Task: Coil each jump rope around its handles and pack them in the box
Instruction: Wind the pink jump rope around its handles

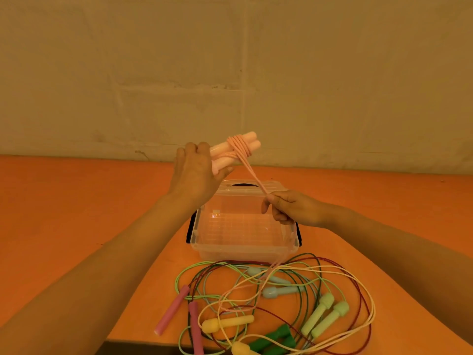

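The left hand (197, 172) is raised above the far rim of the box, fingers curled round the two pale pink handles (234, 149) held side by side, their free ends pointing away to its right. Several turns of pink cord (240, 147) are already wound round the handles just beyond its fingertips. From that coil the cord runs taut down to the right hand (289, 208), which pinches it between thumb and curled fingers, hovering over the open clear box (240, 242). Below this hand the cord drops past the box's near right corner to the orange tabletop (76, 213), joining the tangle of other jump ropes (276, 303) nearer the person. Bare tabletop stretches wide to the left of the left hand and to the right of the right hand, up to the wall (230, 60) behind.
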